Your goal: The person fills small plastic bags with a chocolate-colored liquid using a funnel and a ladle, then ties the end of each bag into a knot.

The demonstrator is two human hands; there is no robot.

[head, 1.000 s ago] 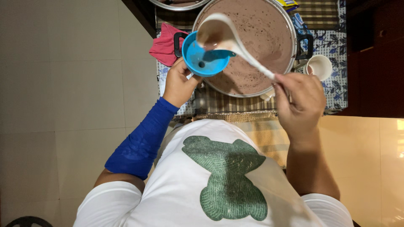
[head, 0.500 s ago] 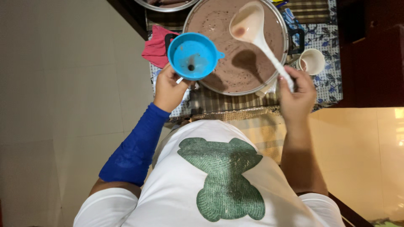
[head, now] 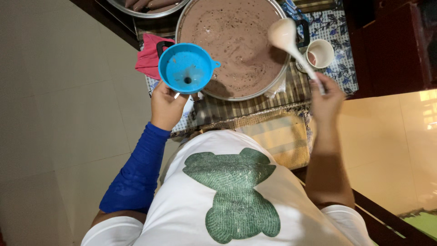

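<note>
Left hand (head: 166, 105) gripping blue funnel (head: 186, 68), right hand (head: 325, 95) gripping white ladle (head: 291, 43), brown batter pot (head: 236, 41) on checked cloth (head: 236, 109), table's near edge, cup (head: 320, 53) beside, beige tiled floor (head: 59, 114).

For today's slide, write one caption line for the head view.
Left hand holds a blue funnel beside a pot of brown batter; right hand lifts a white ladle.

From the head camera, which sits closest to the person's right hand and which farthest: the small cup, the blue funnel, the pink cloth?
Measured from the right hand:
1. Small cup, just above it by the pot's right side.
2. Blue funnel, across the pot, above the left hand.
3. Pink cloth, farthest left, behind the funnel.
</note>
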